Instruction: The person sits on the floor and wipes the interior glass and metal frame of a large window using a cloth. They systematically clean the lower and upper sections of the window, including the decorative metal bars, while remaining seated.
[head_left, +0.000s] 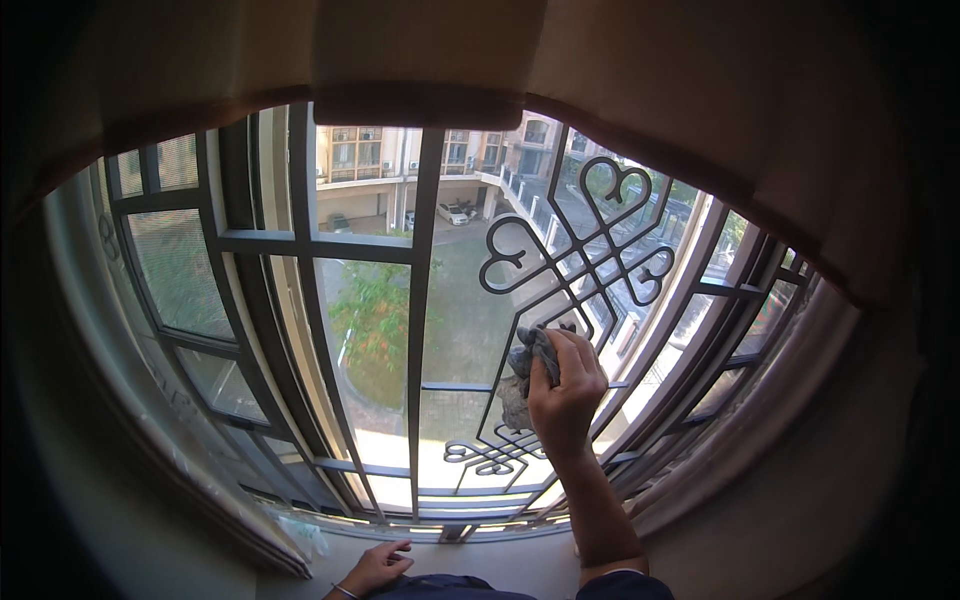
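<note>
Raised in front of the window, my right hand (571, 382) grips a bunched grey cloth (517, 401), part of which hangs below the fingers. The cloth is at the lower bars of a dark metal window grille (596, 262) with heart-shaped scrolls. A smaller scroll ornament (493, 456) shows lower down, partly behind my wrist. Low in the view, my left hand (381, 564) is over the pale window sill (495, 556) with its fingers loosely bent and nothing in them.
Dark window frame bars (421, 300) cross the view, with screened panes (176, 274) on the left. A curtain valance (420, 109) hangs above and curtains (757, 435) stand at the sides. A translucent plastic bag (306, 534) lies at the sill's left. Outside are a courtyard and parked cars.
</note>
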